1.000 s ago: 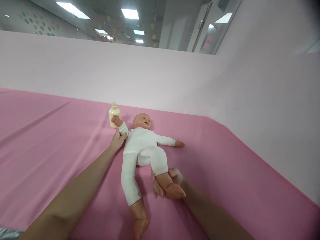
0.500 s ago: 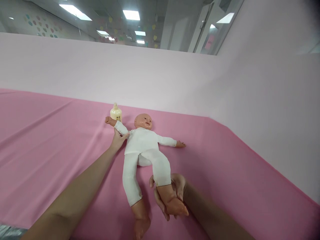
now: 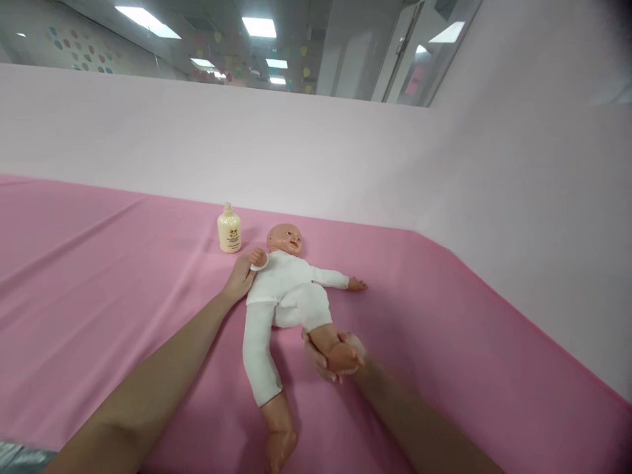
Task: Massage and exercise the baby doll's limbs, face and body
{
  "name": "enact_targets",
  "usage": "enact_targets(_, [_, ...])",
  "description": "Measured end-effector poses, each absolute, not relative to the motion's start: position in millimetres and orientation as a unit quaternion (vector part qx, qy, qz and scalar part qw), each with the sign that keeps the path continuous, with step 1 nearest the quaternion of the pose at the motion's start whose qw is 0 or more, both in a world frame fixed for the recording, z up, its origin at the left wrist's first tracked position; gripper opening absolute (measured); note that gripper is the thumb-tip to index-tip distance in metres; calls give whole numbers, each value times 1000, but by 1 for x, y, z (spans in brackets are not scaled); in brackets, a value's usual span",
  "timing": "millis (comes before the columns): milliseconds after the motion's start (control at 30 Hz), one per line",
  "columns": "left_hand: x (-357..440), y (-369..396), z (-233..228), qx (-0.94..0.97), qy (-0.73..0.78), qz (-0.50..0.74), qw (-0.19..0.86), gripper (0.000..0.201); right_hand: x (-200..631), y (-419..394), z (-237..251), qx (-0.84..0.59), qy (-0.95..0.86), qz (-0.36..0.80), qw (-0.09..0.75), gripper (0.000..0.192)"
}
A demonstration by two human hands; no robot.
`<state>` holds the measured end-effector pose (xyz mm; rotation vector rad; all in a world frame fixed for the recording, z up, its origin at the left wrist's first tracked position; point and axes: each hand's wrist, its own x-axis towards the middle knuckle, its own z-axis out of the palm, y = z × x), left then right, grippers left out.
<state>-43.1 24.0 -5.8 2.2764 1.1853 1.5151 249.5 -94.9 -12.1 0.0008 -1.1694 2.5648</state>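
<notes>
A baby doll (image 3: 279,276) in a white cloth body lies on its back on a pink sheet (image 3: 123,283), its head toward the wall. My left hand (image 3: 240,278) is closed around the doll's arm on the left, which is bent with its fist near the shoulder; some of my fingers are hidden behind it. Under the ankle of the doll's bent leg, my right hand (image 3: 328,362) wraps its fingers around the lower leg and holds it raised. The doll's other leg (image 3: 261,355) lies stretched toward me, and its other arm (image 3: 330,278) reaches out to the right.
A cream pump-style bottle (image 3: 230,232) with a printed face and dark lettering stands left of the doll's head. White walls (image 3: 296,151) border the sheet at the back and right. Above the back wall is a window (image 3: 222,46) showing ceiling lights.
The doll's left-side arm, stretched outward before, is now folded in toward its shoulder by my left hand. My right hand has pushed the held leg up toward the body, bending it more.
</notes>
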Motion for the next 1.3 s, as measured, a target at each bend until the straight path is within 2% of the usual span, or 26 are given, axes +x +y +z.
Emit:
enact_targets(133, [-43,20,-7,816,386,430,25,49,245,-102,11,-107,-334,884,310,48])
enact_targets(200, [-42,18,-7,827,386,410,12,55,242,-103,17,-151,-309,877,335,40])
enact_targets(300, [-41,16,-6,830,379,410,12,55,240,-101,17,-180,-307,868,346,36])
enact_targets(467, [-41,17,-1,796,391,455,77,40,240,-101,12,-167,-338,864,334,43])
enact_targets(633, [-43,23,-2,643,465,574,203,33,243,-105,8,-119,-381,864,306,59])
enact_targets(733, [-44,23,0,556,483,625,256,40,245,-107,5,-81,-404,883,224,66])
enact_targets(867, [-46,21,5,502,461,672,289,40,244,-113,8,-55,-439,893,86,68])
enact_targets(1033, [-48,20,8,416,486,695,329,37,240,-117,16,-55,-498,865,2,69])
enact_targets(1167, [-49,18,8,420,473,710,309,41,244,-114,6,-53,-492,869,3,67])
enact_targets(1300, [-48,18,6,485,455,702,255,49,246,-108,-5,-10,-430,898,97,61])
